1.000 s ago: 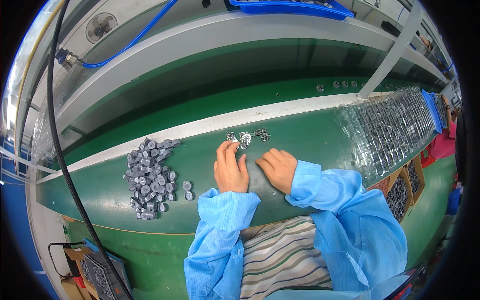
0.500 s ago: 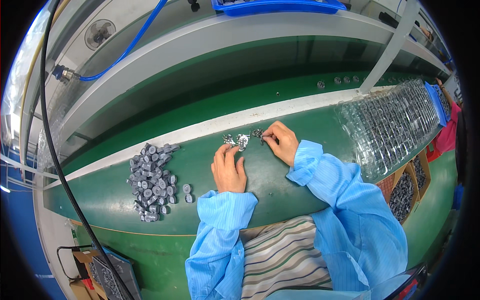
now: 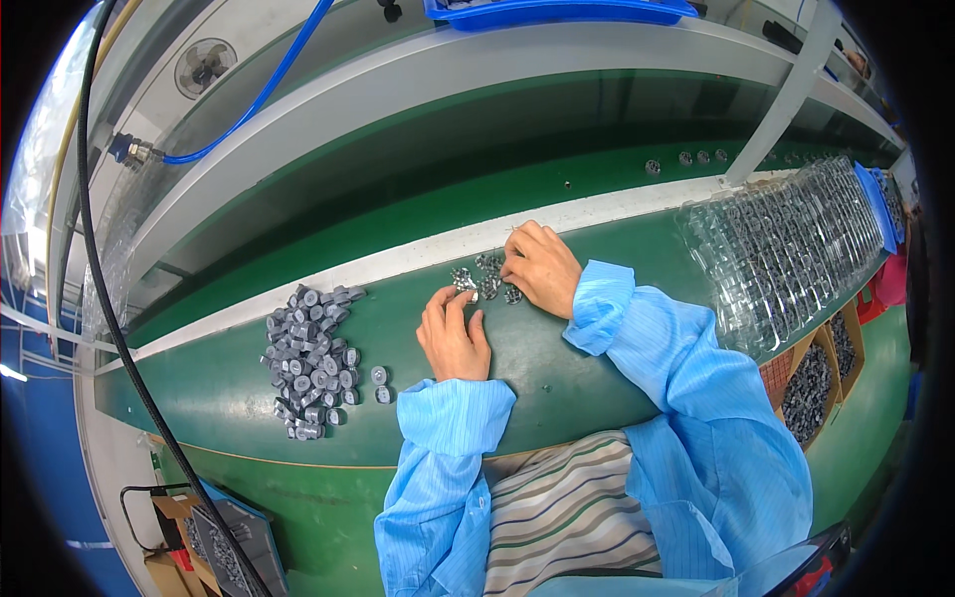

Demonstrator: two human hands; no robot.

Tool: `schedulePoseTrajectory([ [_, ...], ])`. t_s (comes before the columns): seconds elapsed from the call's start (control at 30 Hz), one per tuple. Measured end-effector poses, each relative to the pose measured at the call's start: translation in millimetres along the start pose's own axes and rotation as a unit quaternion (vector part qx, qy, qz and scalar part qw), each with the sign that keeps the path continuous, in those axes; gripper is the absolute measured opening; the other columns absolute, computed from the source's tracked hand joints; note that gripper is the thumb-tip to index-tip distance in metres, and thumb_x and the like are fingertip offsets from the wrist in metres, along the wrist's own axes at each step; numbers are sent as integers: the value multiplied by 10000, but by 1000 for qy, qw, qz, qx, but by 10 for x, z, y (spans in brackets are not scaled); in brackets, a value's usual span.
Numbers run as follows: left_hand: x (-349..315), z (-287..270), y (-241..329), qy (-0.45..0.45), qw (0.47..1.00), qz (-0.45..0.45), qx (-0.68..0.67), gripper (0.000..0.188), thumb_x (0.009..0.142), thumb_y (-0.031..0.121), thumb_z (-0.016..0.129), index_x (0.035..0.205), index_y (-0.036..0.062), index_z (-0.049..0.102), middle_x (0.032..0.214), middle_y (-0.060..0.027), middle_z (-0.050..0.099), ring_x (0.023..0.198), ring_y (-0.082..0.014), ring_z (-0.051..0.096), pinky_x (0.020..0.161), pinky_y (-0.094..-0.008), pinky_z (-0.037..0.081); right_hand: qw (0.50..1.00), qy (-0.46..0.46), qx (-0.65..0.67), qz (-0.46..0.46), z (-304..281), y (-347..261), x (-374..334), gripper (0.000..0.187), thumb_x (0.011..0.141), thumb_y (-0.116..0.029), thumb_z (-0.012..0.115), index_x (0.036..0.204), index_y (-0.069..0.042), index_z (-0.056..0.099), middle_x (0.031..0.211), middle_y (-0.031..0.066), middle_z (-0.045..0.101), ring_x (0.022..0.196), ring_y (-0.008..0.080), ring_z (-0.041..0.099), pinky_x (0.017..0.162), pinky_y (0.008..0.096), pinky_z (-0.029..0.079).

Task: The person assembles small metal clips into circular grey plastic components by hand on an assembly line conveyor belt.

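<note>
On the green work surface (image 3: 557,398), small shiny metal parts (image 3: 490,285) lie in a loose cluster between my hands. My left hand (image 3: 453,336) comes in from the near left. Its fingers are bent, with the index fingertip at the silvery pieces on the left of the cluster and the thumb standing apart. From the right, my right hand (image 3: 542,271) reaches over the cluster, thumb and fingers drawn together at its right edge. Whatever lies between those fingertips is too small and covered to make out. Left of my hands sits a heap of grey round caps (image 3: 313,358).
Clear plastic trays (image 3: 786,249) of parts lie at the right. A white ledge (image 3: 418,257) runs behind the cluster, with a grey post (image 3: 781,95) rising beyond. Cardboard boxes of parts (image 3: 808,388) stand at lower right. A black cable (image 3: 129,348) hangs at left.
My right hand has moved left and slightly away from me, in over the metal parts. My left hand stays nearly in place. The whole view has shifted slightly.
</note>
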State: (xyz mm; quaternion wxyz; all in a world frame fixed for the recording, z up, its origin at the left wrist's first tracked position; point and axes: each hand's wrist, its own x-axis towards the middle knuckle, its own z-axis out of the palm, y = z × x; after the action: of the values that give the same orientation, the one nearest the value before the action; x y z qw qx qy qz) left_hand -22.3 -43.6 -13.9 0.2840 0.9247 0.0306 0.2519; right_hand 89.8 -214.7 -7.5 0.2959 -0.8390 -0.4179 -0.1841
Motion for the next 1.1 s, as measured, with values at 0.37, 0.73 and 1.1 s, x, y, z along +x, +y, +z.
schedulePoseTrajectory([
  [0.37,10,-17,4,-4,1000,3,6,343,815,30,740,1144,89,664,1280,-114,591,1192,-309,566,994,-432,409,992,-48,49,107,-18,-52,-252,868,875,-395,745,1521,9,329,1552,280,328,1476,446,274,1213,504,259],
  [0.73,-7,8,-82,42,998,36,34,364,801,61,740,1156,70,661,1261,-181,605,1119,-408,606,936,-492,484,997,-63,6,-32,734,-17,-88,717,954,-388,623,1464,69,409,1559,293,315,1457,472,289,1204,538,257],
  [1.1,-42,34,20,54,998,-4,29,398,846,66,699,1237,99,632,1406,-118,527,1300,-335,489,1068,-496,350,981,-119,13,150,-393,-337,-372,789,878,-269,739,1506,23,360,1600,262,265,1481,429,287,1207,513,284],
])
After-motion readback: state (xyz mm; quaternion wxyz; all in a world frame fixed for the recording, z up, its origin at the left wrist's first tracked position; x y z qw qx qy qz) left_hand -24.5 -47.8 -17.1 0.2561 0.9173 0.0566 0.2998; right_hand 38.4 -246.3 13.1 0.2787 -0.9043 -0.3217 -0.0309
